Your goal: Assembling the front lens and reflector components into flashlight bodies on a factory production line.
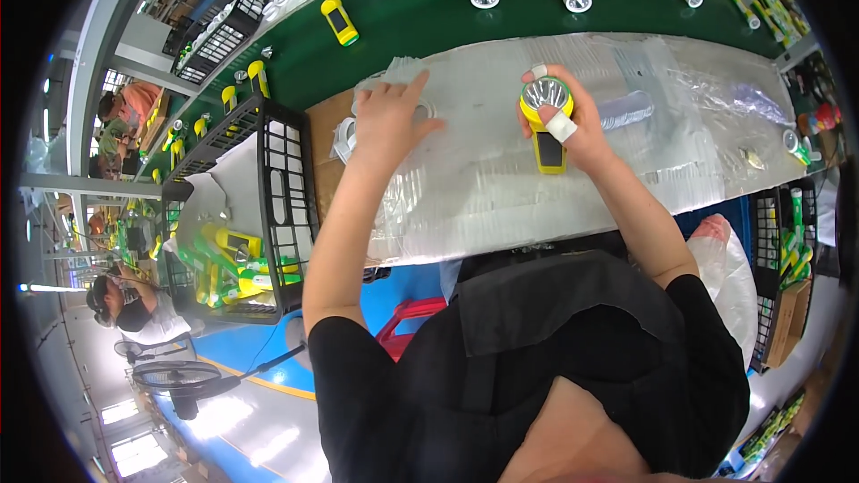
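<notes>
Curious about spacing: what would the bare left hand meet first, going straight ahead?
Probably the transparent, crinkled plastic film ahead; if high enough, the left hand might clear it. Depth is unclear.

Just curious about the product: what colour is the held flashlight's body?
The flashlight's body is mostly yellow; the head view shows it best.

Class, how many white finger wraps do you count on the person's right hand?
2 show on the right hand: one wrap on the thumb over the yellow flashlight, another wrap on the upper finger by its clear head. More may be hidden behind the flashlight.
</notes>
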Demonstrator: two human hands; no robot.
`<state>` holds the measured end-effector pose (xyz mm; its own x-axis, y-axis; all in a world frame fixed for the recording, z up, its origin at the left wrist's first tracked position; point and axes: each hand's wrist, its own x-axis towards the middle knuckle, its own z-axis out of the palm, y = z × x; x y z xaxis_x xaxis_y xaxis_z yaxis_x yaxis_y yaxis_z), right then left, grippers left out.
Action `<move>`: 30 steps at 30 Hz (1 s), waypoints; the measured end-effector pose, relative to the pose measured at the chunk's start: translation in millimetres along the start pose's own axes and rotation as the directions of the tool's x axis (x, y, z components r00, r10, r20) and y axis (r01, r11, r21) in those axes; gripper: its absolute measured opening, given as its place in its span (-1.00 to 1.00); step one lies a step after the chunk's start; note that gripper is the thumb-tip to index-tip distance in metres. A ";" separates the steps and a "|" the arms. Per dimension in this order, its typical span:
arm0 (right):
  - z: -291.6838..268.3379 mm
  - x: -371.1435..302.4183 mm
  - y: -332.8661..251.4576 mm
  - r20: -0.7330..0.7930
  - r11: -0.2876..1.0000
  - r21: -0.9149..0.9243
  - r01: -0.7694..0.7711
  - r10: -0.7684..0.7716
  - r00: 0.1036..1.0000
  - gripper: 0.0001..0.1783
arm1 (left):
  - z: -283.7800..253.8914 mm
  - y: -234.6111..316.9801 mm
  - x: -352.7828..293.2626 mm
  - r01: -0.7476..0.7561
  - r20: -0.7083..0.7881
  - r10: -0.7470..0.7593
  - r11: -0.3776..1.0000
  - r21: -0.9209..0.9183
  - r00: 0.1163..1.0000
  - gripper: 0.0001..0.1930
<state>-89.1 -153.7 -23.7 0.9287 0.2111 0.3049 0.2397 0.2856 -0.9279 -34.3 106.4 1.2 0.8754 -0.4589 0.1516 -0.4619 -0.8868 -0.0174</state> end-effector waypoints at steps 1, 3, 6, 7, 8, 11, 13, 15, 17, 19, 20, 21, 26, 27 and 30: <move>-1.0 -1.7 -0.2 0.007 1.000 -0.021 0.009 -0.008 1.000 -0.56 | 0.6 -4.6 -0.5 -0.006 -0.003 0.006 1.000 -0.003 1.000 -0.37; 2.0 -3.3 0.1 0.013 0.999 -0.036 0.015 -0.014 1.000 -0.57 | 1.0 -6.3 4.2 -0.106 0.144 0.109 0.994 -0.031 0.983 -0.38; 3.2 -2.4 -2.3 0.023 1.000 -0.022 0.012 -0.012 1.000 -0.60 | -2.4 3.8 11.3 -0.239 -0.241 0.146 0.876 -0.420 0.959 -0.47; 3.2 -1.7 -3.0 0.025 1.000 0.006 0.004 -0.004 1.000 -0.61 | -4.1 10.8 12.2 -0.247 -0.245 0.152 0.873 -0.421 0.957 -0.47; 1.7 -0.3 -0.6 0.021 1.000 0.005 0.003 -0.003 1.000 -0.60 | -8.6 25.9 14.9 -0.179 -0.221 -0.008 0.564 -0.806 0.975 -0.55; -2.3 0.0 1.4 0.007 1.000 -0.011 0.005 -0.005 1.000 -0.58 | -19.8 72.0 16.9 -0.155 -0.138 -0.109 -0.166 -0.974 0.984 -0.77; -4.1 1.1 3.7 -0.024 1.000 0.007 0.004 -0.004 1.000 -0.55 | -14.6 85.4 16.3 -0.434 -0.437 -0.095 0.053 -0.899 0.894 -0.79; -4.7 2.0 -0.5 -0.024 0.998 0.054 0.019 -0.017 1.000 -0.60 | -17.9 92.9 16.2 -0.481 -0.520 -0.065 0.298 -0.824 0.851 -0.77; -4.8 2.1 4.4 -0.020 0.996 0.076 0.046 -0.045 0.999 -0.60 | -19.5 101.2 17.8 -0.491 -0.560 -0.059 0.413 -0.767 0.826 -0.73; -7.4 2.9 7.4 -0.015 0.992 0.100 0.076 -0.075 0.997 -0.59 | -12.0 98.8 21.0 -0.511 -0.581 -0.008 0.468 -0.721 0.814 -0.72; -9.4 2.7 7.9 0.005 0.993 0.103 0.062 -0.062 0.998 -0.58 | -9.4 97.7 21.1 -0.527 -0.595 0.043 0.519 -0.673 0.802 -0.71; -10.9 1.9 8.0 0.025 0.993 0.106 0.047 -0.050 0.998 -0.57 | -7.8 97.0 20.2 -0.527 -0.595 0.044 0.519 -0.673 0.803 -0.71; -14.5 -0.7 5.2 -0.031 0.987 0.137 0.080 -0.076 0.997 -0.43 | -9.6 98.4 21.1 -0.517 -0.581 0.090 0.579 -0.630 0.809 -0.66; -15.5 0.1 5.5 -0.090 0.985 0.069 0.159 -0.153 0.984 -0.36 | -11.7 100.0 21.8 -0.518 -0.582 0.089 0.578 -0.631 0.808 -0.66; -24.2 2.3 -11.9 -0.028 0.961 -0.072 0.267 -0.270 0.962 -0.32 | -19.7 103.0 23.8 -0.507 -0.558 0.134 0.624 -0.594 0.819 -0.65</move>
<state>-82.9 -179.3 -17.1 0.8372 0.0995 0.5377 0.4989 0.2638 -0.8256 -63.9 5.2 22.5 0.5757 -0.4645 0.6729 -0.8168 -0.2884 0.4997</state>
